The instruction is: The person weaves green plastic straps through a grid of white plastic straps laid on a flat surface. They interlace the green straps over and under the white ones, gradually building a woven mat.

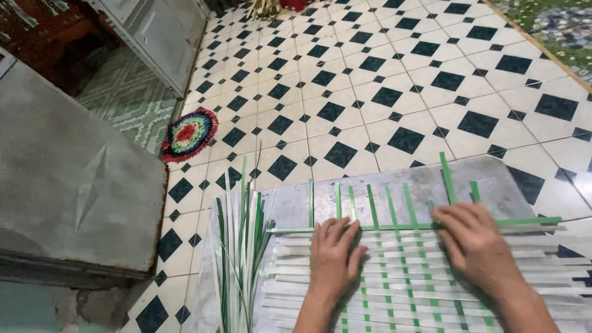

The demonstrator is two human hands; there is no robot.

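Note:
A partly woven mat [407, 277] of white crosswise strips and green upright strips lies on a grey metal sheet [394, 185] on the floor. My left hand [336, 253] lies flat, palm down, on the mat's upper left part. My right hand [475, 240] presses flat on its upper right, fingertips at a green crosswise strip [530, 221] along the top edge. Green strip ends [447, 176] stick out beyond that edge. Neither hand grips anything.
A bundle of loose green and white strips [240, 246] lies left of the mat. A round multicoloured rug [189, 134] sits on the black-and-white tiled floor [370, 80]. A grey metal panel [68, 172] stands at the left, near a doorway.

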